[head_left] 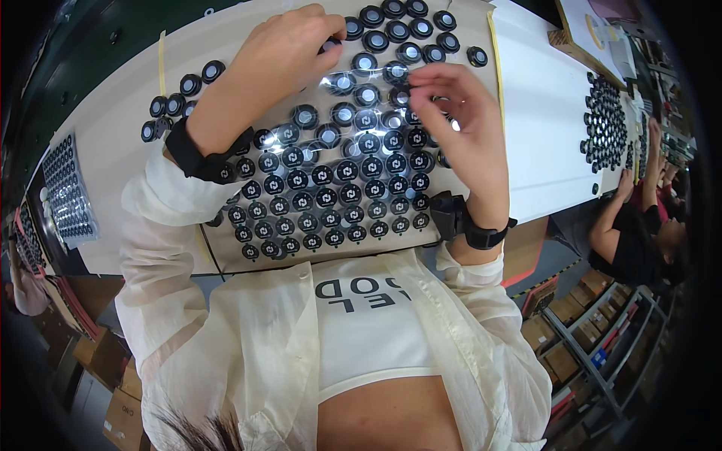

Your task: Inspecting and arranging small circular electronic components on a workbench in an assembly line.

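My left hand [289,46] reaches over the far part of the work surface, its fingers closed on a small black round part [329,46]. At the upper right edge of a clear plastic sheet [331,101] is my right hand [462,113]. Its thumb and fingertips come close together, and what lies between them is hard to make out. Rows of round black stickers [326,197] with white marks cover the sheet. Black round parts with grey centres [328,135] lie among and under its far rows. More such black parts [398,31] stand loosely grouped beyond my hands.
A smaller group of black parts [175,104] sits left of my left forearm. Farther left lies a sheet filled with rows of black pieces [69,192]. At right, many black parts [604,124] stand on a white table [538,143], near a co-worker [624,240]. Cartons [124,417] are at lower left.
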A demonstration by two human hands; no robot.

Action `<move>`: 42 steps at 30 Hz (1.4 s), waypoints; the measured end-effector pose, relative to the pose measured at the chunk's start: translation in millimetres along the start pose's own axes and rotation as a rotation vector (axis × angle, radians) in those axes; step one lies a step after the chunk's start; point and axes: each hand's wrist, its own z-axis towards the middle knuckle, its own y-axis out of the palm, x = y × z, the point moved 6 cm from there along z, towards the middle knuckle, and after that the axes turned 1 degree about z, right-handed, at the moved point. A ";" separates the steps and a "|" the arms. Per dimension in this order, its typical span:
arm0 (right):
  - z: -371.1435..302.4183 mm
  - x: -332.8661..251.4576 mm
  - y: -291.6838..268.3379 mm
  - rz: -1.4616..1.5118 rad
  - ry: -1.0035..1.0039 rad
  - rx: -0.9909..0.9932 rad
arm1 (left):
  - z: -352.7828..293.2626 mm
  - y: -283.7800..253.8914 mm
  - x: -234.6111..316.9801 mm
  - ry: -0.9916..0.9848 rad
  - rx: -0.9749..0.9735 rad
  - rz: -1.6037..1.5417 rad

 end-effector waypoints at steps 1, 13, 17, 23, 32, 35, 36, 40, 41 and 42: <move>0.5 -1.5 4.2 -0.002 0.001 -0.003 | -1.1 -0.2 1.2 -0.023 -0.026 -0.009; 19.2 -7.4 50.0 -0.451 -0.100 -0.328 | -32.1 -13.6 7.0 0.038 0.078 -0.120; 25.4 -2.0 52.3 -0.527 -0.089 -0.372 | -67.4 -0.9 42.6 0.150 -0.023 0.077; 32.8 -2.8 56.9 -0.580 -0.035 -0.507 | -84.1 11.7 48.8 0.092 0.057 0.250; 36.7 -5.7 59.7 -0.708 -0.145 -0.472 | -88.2 11.9 48.4 0.066 0.090 0.246; 42.2 -4.6 60.8 -0.744 -0.151 -0.516 | -88.2 11.1 48.2 0.065 0.093 0.236; 42.2 -6.7 61.4 -0.733 -0.205 -0.542 | -88.0 11.7 48.6 0.069 0.086 0.241; 32.1 -15.4 63.5 -0.779 -0.222 -0.517 | -87.5 18.2 48.2 0.058 0.081 0.274; 27.1 -19.2 64.0 -0.777 -0.221 -0.525 | -87.2 18.8 49.6 0.077 0.101 0.293; 22.5 -22.0 63.5 -0.790 -0.190 -0.537 | -87.7 18.8 50.8 0.098 0.122 0.312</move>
